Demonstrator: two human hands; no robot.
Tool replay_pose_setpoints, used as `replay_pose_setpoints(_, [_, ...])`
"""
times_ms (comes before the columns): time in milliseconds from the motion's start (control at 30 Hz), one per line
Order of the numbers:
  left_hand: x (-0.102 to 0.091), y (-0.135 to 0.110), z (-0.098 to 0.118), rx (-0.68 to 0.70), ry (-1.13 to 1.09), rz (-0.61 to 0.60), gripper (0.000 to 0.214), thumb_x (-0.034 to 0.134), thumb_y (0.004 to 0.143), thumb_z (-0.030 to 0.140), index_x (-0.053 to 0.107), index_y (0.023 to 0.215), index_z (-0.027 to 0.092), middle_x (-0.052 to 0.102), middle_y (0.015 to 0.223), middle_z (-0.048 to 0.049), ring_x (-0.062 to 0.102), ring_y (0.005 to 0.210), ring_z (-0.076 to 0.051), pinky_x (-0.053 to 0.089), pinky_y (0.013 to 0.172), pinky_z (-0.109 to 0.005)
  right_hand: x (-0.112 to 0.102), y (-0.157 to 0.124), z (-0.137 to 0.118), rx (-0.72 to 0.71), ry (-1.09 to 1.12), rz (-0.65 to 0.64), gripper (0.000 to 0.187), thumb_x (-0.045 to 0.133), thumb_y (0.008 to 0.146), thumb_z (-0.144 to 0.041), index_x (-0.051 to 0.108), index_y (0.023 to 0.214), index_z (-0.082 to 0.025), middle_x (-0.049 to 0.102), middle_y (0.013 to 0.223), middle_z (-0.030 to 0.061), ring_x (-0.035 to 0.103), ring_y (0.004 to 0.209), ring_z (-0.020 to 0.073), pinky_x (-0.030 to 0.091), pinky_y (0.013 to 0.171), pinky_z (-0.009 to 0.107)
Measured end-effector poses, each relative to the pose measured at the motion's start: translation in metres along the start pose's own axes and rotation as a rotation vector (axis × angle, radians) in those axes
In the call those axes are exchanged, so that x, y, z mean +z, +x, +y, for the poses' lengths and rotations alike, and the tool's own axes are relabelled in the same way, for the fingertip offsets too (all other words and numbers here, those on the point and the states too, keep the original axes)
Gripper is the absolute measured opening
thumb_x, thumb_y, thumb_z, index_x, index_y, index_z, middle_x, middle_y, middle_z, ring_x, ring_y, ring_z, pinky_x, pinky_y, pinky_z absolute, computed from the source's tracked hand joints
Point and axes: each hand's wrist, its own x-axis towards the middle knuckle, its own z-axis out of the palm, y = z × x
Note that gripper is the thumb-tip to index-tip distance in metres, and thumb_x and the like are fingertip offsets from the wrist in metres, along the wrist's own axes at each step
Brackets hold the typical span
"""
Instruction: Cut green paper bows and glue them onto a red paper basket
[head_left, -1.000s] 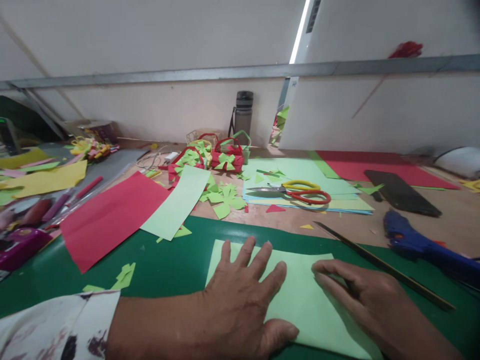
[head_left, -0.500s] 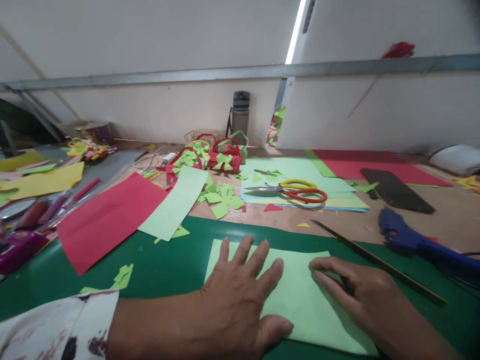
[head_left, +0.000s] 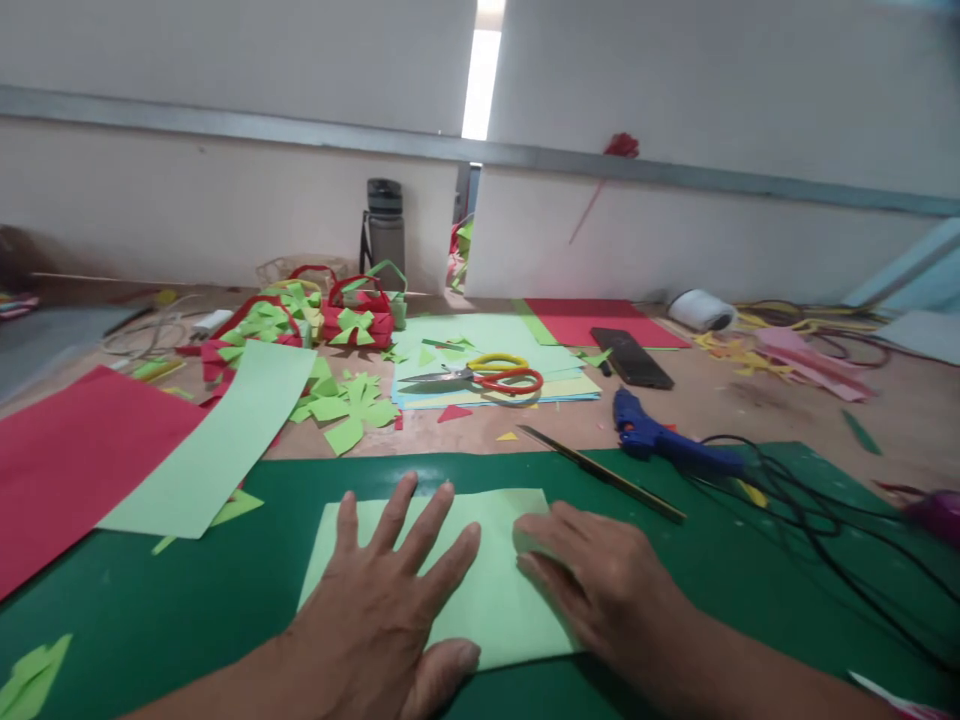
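A sheet of light green paper (head_left: pixel 502 605) lies flat on the green cutting mat (head_left: pixel 247 615), apparently folded over. My left hand (head_left: pixel 394 590) rests on its left part, palm down with the fingers spread. On the right edge of the paper, my right hand (head_left: pixel 600 575) is closed, thumb and forefinger drawn together at that edge; the underside of the grip is hidden. Beyond the right hand lies a thin dark strip like a metal ruler (head_left: pixel 604 472). Scissors (head_left: pixel 480 375) with yellow and red handles rest on stacked paper sheets (head_left: pixel 409 335).
To the left are a red sheet (head_left: pixel 97 440) and a light green strip (head_left: pixel 217 445). Small red paper baskets (head_left: pixel 360 322), green paper bows (head_left: pixel 352 410) and a bottle (head_left: pixel 385 235) stand behind. A blue glue gun (head_left: pixel 667 440), its cable (head_left: pixel 810 540) and a phone (head_left: pixel 631 357) lie right.
The view has swung to the right, so everything sits further left in the picture. My right hand has curled more and its fingers stay on the paper's right edge. My left hand remains spread.
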Motion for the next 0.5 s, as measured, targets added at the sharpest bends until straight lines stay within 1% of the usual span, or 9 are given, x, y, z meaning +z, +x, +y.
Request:
replay_pose_setpoints(67, [0.002,0.0,0.0,0.007,0.025,0.027,0.063,0.037,0.09,0.059,0.024,0.146,0.034,0.011,0.155,-0.0069,0.004,0.139,-0.046,0.009,0.094,-0.081,0.0,-0.005,-0.006,-0.047,-0.053,0.005,0.019,0.046,0.091,-0.014,0.063,0.083,-0.016,0.06,0.067,0.0035,0.052,0.057,0.018,0.035,0.054,0.03])
replay_pose_setpoints(167, [0.005,0.002,-0.003,0.03,0.055,0.03,0.064,0.035,0.089,0.062,0.025,0.146,0.034,0.013,0.154,-0.0082,0.007,0.138,-0.048,0.014,0.092,-0.082,0.0,-0.008,-0.012,-0.093,-0.051,-0.025,0.022,0.043,0.091,-0.01,0.062,0.082,-0.016,0.059,0.068,0.0039,0.05,0.058,0.0176,0.032,0.054,0.03])
replay_pose_setpoints(233, [0.008,0.004,-0.006,0.039,0.071,0.033,0.065,0.034,0.088,0.065,0.025,0.145,0.035,0.015,0.153,-0.0083,0.01,0.137,-0.049,0.015,0.09,-0.083,-0.002,-0.008,-0.013,-0.06,-0.044,-0.056,0.022,0.043,0.09,-0.012,0.062,0.081,-0.016,0.058,0.069,0.0037,0.049,0.058,0.017,0.03,0.054,0.03])
replay_pose_setpoints(300, [0.01,0.005,-0.007,0.051,0.091,0.048,0.065,0.033,0.087,0.067,0.026,0.144,0.036,0.018,0.153,-0.0077,0.013,0.137,-0.049,0.018,0.089,-0.083,-0.005,-0.007,-0.011,0.067,-0.002,-0.109,0.019,0.046,0.089,-0.016,0.061,0.077,-0.017,0.058,0.069,0.0026,0.05,0.059,0.0158,0.029,0.053,0.029])
replay_pose_setpoints(367, [0.014,0.005,-0.006,0.047,0.129,0.093,0.065,0.033,0.087,0.068,0.028,0.144,0.036,0.019,0.153,-0.0071,0.015,0.137,-0.049,0.02,0.09,-0.082,-0.009,-0.004,-0.006,0.241,0.089,-0.184,0.017,0.05,0.087,-0.02,0.06,0.074,-0.018,0.058,0.067,0.0004,0.05,0.059,0.0138,0.029,0.054,0.027])
replay_pose_setpoints(433, [0.018,0.003,-0.004,0.035,0.178,0.162,0.064,0.033,0.088,0.066,0.03,0.144,0.035,0.019,0.153,-0.0064,0.016,0.138,-0.047,0.02,0.092,-0.08,-0.013,0.0,-0.001,0.386,0.189,-0.25,0.017,0.05,0.085,-0.018,0.058,0.07,-0.018,0.054,0.062,-0.0029,0.047,0.057,0.0114,0.028,0.054,0.026])
replay_pose_setpoints(500, [0.02,0.001,-0.002,0.03,0.218,0.221,0.064,0.034,0.088,0.065,0.031,0.144,0.033,0.019,0.153,-0.0059,0.017,0.138,-0.046,0.021,0.093,-0.079,-0.017,0.005,0.003,0.476,0.263,-0.285,0.018,0.05,0.081,-0.014,0.055,0.064,-0.018,0.047,0.057,-0.0056,0.041,0.054,0.0095,0.026,0.053,0.025])
